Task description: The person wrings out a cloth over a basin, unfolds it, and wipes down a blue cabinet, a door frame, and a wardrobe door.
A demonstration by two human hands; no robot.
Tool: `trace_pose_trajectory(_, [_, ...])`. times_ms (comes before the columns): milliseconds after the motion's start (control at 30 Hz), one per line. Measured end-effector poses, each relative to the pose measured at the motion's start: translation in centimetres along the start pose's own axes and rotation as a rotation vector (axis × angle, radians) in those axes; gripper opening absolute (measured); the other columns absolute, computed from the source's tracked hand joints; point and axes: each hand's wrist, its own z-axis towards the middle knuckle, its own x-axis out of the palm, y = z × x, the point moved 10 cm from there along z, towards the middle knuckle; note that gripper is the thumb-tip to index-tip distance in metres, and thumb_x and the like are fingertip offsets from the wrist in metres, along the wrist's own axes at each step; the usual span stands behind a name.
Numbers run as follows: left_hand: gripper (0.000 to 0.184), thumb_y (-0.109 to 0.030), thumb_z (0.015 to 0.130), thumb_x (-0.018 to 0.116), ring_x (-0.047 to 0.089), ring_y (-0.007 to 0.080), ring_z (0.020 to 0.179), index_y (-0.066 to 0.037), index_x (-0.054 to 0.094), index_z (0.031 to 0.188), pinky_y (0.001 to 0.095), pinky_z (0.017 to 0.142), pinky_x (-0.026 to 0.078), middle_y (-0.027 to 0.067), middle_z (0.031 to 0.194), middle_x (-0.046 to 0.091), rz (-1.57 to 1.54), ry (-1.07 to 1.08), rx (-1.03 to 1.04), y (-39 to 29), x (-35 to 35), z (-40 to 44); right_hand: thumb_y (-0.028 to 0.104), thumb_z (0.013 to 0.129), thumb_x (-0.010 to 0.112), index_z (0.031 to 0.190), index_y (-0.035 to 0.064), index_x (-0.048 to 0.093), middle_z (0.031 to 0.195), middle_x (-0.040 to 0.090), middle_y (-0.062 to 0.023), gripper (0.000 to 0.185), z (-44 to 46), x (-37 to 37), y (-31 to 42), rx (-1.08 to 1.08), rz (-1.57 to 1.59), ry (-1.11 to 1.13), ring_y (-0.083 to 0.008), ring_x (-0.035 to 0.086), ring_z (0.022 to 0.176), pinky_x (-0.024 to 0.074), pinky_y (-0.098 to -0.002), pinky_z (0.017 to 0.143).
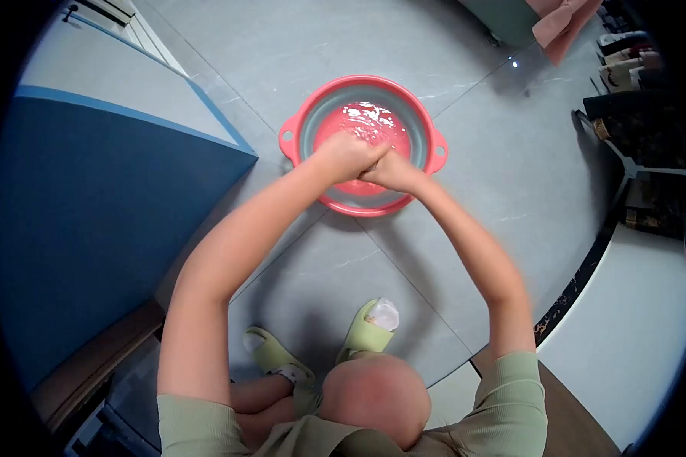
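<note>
A round pink and grey basin (310,107) with a handle on each side stands on the floor. Water (370,118) with bright reflections lies in it. Above the basin's near half, my left hand (348,156) and my right hand (394,169) meet, knuckles and thumbs close together. Both are closed, fingers curled inward. Whatever they grip between them is hidden by the fingers, apart from a small dark spot where they touch.
A blue cabinet (114,198) stands at the left. Pale green slippers (362,327) are on my feet below the basin. To the right are a metal-legged chair (633,166) and a white surface (625,305). Pink cloth (564,30) hangs at the top right.
</note>
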Motion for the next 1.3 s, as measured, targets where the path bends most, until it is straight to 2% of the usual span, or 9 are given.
trace_pose_trajectory(67, [0.036, -0.014, 0.063, 0.066, 0.062, 0.0304, 0.066, -0.009, 0.055, 0.096, 0.0427, 0.058, 0.049, 0.0113, 0.070, 0.063, -0.120, -0.020, -0.243, 2.0, 0.6, -0.6, 0.023, 0.065, 0.071, 0.102, 0.0029, 0.059, 0.087, 0.064, -0.0165, 0.044, -0.5, -1.7, 0.5, 0.081, -0.426, -0.125, -0.0279, 0.062, 0.081, 0.0488, -0.0343, 0.071])
trace_pose_trajectory(367, [0.035, -0.014, 0.061, 0.066, 0.060, 0.0325, 0.081, -0.008, 0.060, 0.096, 0.0419, 0.070, 0.049, 0.0154, 0.084, 0.062, -0.592, -0.668, -0.486, 5.9, -5.5, -4.4, 0.011, 0.077, 0.063, 0.118, 0.0030, 0.051, 0.101, 0.062, -0.0099, 0.043, -4.9, -7.6, 7.4, -0.253, 0.357, -0.232, -0.0169, 0.060, 0.093, 0.0478, -0.0290, 0.084])
trace_pose_trajectory(433, [0.046, -0.020, 0.063, 0.069, 0.048, 0.0333, 0.106, -0.009, 0.058, 0.106, 0.0420, 0.088, 0.041, 0.0185, 0.110, 0.052, -0.598, -0.323, -0.576, 4.8, -2.3, -4.2, 0.015, 0.076, 0.065, 0.114, 0.0042, 0.054, 0.102, 0.062, -0.0115, 0.041, -3.8, -5.2, 3.9, -0.253, 0.563, -0.208, -0.0186, 0.060, 0.094, 0.0475, -0.0301, 0.083])
trace_pose_trajectory(500, [0.053, -0.022, 0.066, 0.069, 0.035, 0.0334, 0.122, -0.009, 0.054, 0.116, 0.0415, 0.099, 0.033, 0.0197, 0.127, 0.041, -0.253, -0.081, -0.676, 4.2, 2.7, -5.2, 0.012, 0.077, 0.063, 0.111, 0.0045, 0.057, 0.107, 0.061, -0.0127, 0.035, -3.3, -3.6, -0.4, -0.102, -0.491, -0.357, -0.0234, 0.059, 0.099, 0.0455, -0.0319, 0.086])
trace_pose_trajectory(533, [0.057, -0.026, 0.067, 0.069, 0.022, 0.0356, 0.129, -0.008, 0.052, 0.118, 0.0436, 0.103, 0.027, 0.0191, 0.135, 0.031, -0.245, 0.055, -0.668, 3.5, 3.3, -5.5, 0.011, 0.078, 0.062, 0.112, 0.0040, 0.056, 0.107, 0.060, -0.0128, 0.035, -4.1, -3.3, 0.2, -0.204, -0.460, -0.399, -0.0240, 0.058, 0.098, 0.0451, -0.0317, 0.086])
trace_pose_trajectory(667, [0.062, -0.023, 0.069, 0.069, 0.028, 0.0361, 0.126, -0.008, 0.045, 0.124, 0.0416, 0.101, 0.030, 0.0202, 0.133, 0.033, -0.513, -0.339, -0.642, 3.8, 0.6, -6.7, 0.009, 0.078, 0.060, 0.113, 0.0055, 0.056, 0.107, 0.059, -0.0139, 0.035, -5.4, -4.3, 1.9, -0.256, 0.349, -0.411, -0.0283, 0.057, 0.098, 0.0441, -0.0327, 0.086])
trace_pose_trajectory(767, [0.067, -0.019, 0.070, 0.068, 0.031, 0.0354, 0.124, -0.007, 0.037, 0.129, 0.0392, 0.101, 0.032, 0.0192, 0.132, 0.032, -0.767, -0.386, -0.651, 4.0, 1.4, -7.1, 0.014, 0.080, 0.057, 0.108, 0.0039, 0.060, 0.103, 0.061, -0.0153, 0.029, -5.9, -4.4, 2.8, -0.157, -0.034, -0.456, -0.0275, 0.058, 0.098, 0.0446, -0.0348, 0.084])
trace_pose_trajectory(967, [0.080, -0.010, 0.069, 0.069, 0.035, 0.0329, 0.120, -0.007, 0.023, 0.135, 0.0383, 0.099, 0.033, 0.0172, 0.129, 0.030, -0.900, -0.489, -0.535, 2.9, -1.1, -8.0, 0.017, 0.086, 0.057, 0.115, -0.0012, 0.050, 0.100, 0.059, -0.0082, 0.036, -5.2, -1.2, 6.1, -0.217, 0.604, -0.265, -0.0145, 0.057, 0.091, 0.0460, -0.0277, 0.080])
trace_pose_trajectory(1300, [0.042, -0.012, 0.070, 0.073, 0.052, 0.0092, 0.077, -0.005, 0.046, 0.102, 0.0238, 0.067, 0.046, 0.0043, 0.102, 0.050, -1.278, -0.421, -0.577, 4.4, -6.2, -14.0, 0.015, 0.081, 0.064, 0.092, 0.0001, 0.054, 0.087, 0.059, -0.0041, 0.021, -3.9, -1.4, 10.4, -0.257, 0.613, -0.381, -0.0096, 0.056, 0.079, 0.0468, -0.0255, 0.070])
